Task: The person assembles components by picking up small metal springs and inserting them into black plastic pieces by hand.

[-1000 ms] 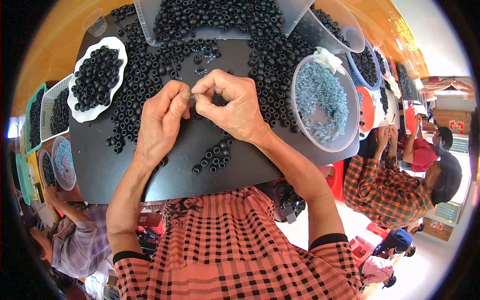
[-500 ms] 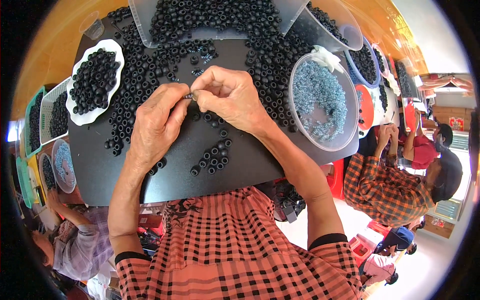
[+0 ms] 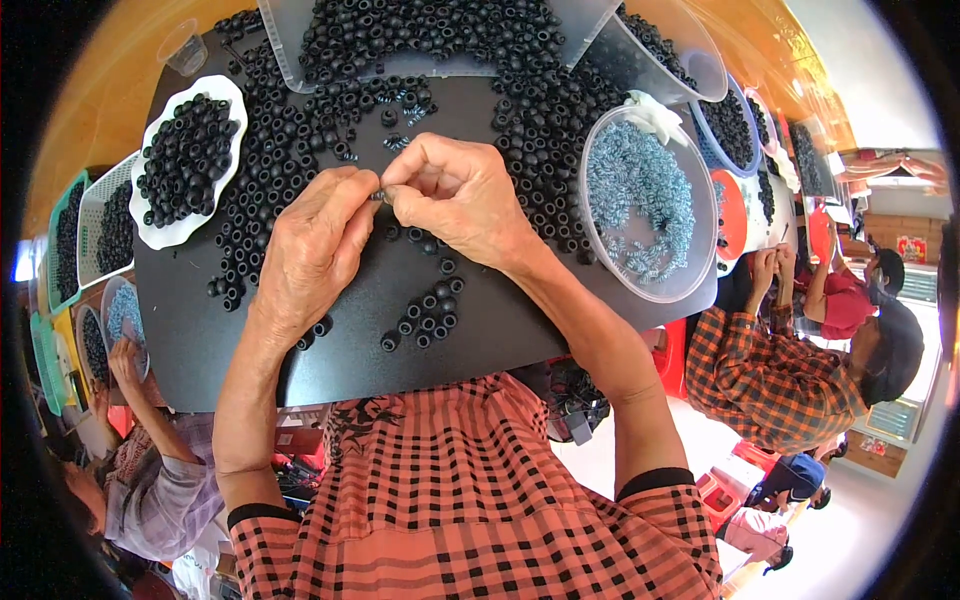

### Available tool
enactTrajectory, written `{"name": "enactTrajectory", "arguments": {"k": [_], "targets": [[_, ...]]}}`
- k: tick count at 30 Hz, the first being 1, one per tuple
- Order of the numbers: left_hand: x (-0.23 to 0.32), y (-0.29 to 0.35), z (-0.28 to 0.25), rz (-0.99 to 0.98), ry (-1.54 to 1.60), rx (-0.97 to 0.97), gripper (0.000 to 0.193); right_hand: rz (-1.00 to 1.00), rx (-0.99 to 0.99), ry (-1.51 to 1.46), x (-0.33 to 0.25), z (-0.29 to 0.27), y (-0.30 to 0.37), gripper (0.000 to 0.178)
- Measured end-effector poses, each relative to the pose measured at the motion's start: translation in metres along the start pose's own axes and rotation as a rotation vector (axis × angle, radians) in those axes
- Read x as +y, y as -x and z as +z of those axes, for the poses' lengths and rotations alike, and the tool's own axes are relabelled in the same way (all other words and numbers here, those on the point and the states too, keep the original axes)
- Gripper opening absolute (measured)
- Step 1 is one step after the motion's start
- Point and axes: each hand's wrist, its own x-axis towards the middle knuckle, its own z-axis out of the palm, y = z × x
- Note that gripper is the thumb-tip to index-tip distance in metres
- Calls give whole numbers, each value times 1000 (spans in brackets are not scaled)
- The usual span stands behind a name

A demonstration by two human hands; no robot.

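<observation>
Left hand [image 3: 312, 240] and right hand [image 3: 458, 195], at the bowl's [image 3: 704, 225] nine o'clock, pinch a small piece [image 3: 380, 195], best held lightly.

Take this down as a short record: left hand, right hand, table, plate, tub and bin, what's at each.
Left hand: fingertips pinch a small part, kind unclear
Right hand: fingertips at the same part
Table: dark, strewn with black beads
Plate: white, scalloped, heaped with black beads
Tub: clear, round, holds bluish coils
Bin: clear, at the far side, holds black beads
</observation>
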Motion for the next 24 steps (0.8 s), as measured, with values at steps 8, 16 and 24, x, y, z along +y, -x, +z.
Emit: {"name": "enactTrajectory", "arguments": {"k": [8, 16, 24], "targets": [[3, 1, 2, -109, 117, -29, 14, -111, 51, -23, 0, 4, 2, 9], [7, 0, 0, -210, 192, -65, 12, -65, -8, -124, -1, 1, 0, 8], [3, -1, -2, -145, 152, -40, 19, -17, -1, -150, 0, 0, 0, 6]]}}
